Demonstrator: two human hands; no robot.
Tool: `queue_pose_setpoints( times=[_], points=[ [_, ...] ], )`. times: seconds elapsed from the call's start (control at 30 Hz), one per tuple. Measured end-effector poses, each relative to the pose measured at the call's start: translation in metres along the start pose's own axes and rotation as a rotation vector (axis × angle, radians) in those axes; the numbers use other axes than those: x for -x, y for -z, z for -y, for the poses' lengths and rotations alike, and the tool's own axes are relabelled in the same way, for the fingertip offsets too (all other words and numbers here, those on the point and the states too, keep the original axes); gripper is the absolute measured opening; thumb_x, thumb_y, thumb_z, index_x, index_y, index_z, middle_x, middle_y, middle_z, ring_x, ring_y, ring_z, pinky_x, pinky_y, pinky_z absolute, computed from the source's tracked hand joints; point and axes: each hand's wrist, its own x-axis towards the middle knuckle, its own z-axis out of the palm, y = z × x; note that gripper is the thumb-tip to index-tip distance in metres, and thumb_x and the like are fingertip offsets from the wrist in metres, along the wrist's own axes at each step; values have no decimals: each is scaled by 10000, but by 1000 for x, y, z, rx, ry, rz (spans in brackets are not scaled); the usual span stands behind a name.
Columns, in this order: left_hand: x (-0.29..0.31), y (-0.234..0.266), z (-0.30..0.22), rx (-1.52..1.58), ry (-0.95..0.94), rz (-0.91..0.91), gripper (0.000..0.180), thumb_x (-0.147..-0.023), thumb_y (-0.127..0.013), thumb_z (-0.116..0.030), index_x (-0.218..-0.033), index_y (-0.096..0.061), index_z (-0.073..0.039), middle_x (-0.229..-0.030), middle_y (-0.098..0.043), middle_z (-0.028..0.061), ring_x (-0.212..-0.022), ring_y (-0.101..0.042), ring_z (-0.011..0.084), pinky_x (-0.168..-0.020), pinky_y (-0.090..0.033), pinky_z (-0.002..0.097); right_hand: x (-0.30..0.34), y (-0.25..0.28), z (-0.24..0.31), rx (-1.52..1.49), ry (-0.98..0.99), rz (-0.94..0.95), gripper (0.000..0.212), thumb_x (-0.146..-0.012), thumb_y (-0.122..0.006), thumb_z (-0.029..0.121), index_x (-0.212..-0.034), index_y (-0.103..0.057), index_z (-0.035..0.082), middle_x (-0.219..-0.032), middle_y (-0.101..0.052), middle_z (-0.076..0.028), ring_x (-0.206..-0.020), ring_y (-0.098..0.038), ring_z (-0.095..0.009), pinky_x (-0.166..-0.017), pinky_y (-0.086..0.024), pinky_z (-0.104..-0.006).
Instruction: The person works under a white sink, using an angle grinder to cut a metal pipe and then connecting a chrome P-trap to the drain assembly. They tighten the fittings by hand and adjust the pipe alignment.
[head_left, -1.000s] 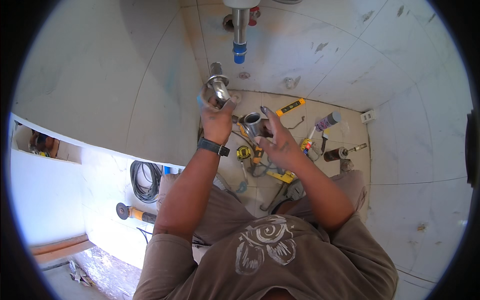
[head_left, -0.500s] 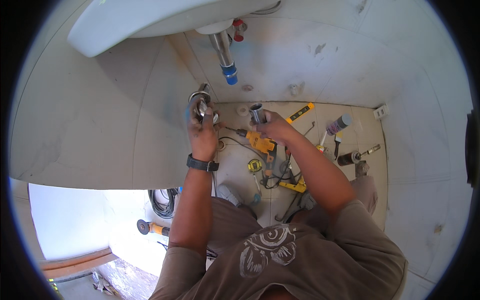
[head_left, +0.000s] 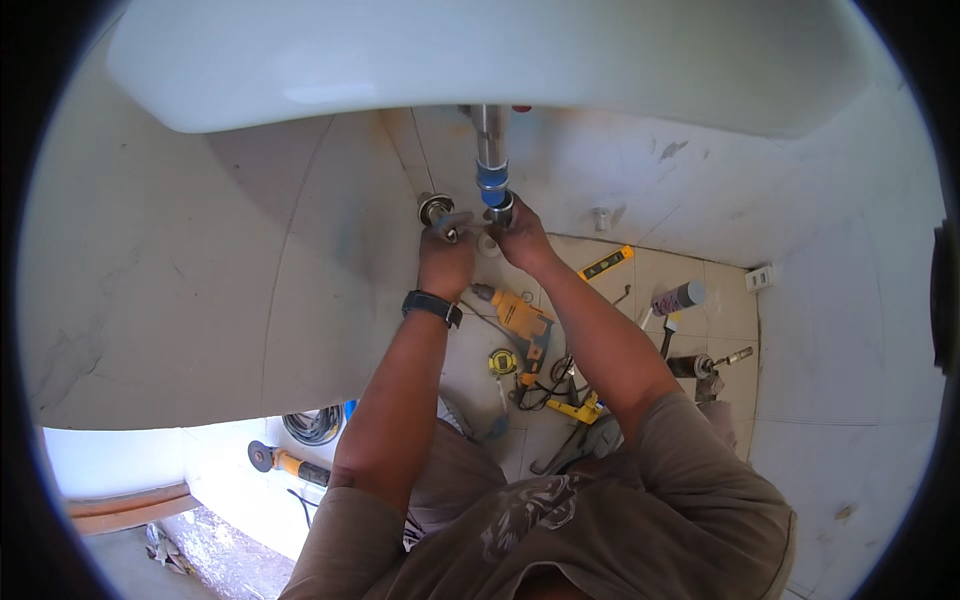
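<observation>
Below the white washbasin [head_left: 480, 60] hangs a chrome drain pipe [head_left: 491, 135], its lower end wrapped in blue tape [head_left: 492, 178]. My right hand [head_left: 522, 242] is closed round a short chrome tube [head_left: 502, 212], its open mouth right at the taped end; I cannot tell whether the pipe has entered it. Just to the left, my left hand [head_left: 447, 262] grips a chrome pipe fitting [head_left: 436, 207] with a round flange toward the wall. The fingers of both hands come close together, and they partly hide both chrome parts.
On the tiled floor lie an orange drill [head_left: 522, 322], a yellow tape measure [head_left: 502, 361], a yellow spirit level [head_left: 606, 263] and a spray can [head_left: 678, 298]. An angle grinder [head_left: 290, 464] and a coiled hose [head_left: 313, 425] sit at lower left. A socket box [head_left: 759, 279] is at the right wall.
Both hands have moved toward the basin's drain pipe. The chrome tube in my right hand has come up to the blue-taped end. More of the basin now fills the top of the view.
</observation>
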Motion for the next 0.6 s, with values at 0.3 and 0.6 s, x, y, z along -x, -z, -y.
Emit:
queue_pose_setpoints(
  times=[0.3, 0.6],
  points=[
    [7, -4, -31, 26, -19, 75, 348, -850, -684, -143, -1174, -720, -21, -1105, -715, 197, -1001, -672, 300, -895, -502, 372, -6, -2, 11, 104, 98, -18, 394, -835, -719, 60, -1210, -598, 47, -1063, -706, -191, -1016, -674, -366, -889, -518, -428],
    [6, -3, -30, -21, -69, 30, 346, -859, -690, -176, -1179, -722, -51, -1148, -668, 239, -1064, -641, 343, -930, -495, 396, -8, -7, 19, -32, 40, -11, 335, -848, -712, 62, -1160, -604, 3, -1004, -710, -175, -940, -688, -298, -847, -527, -387]
  ],
)
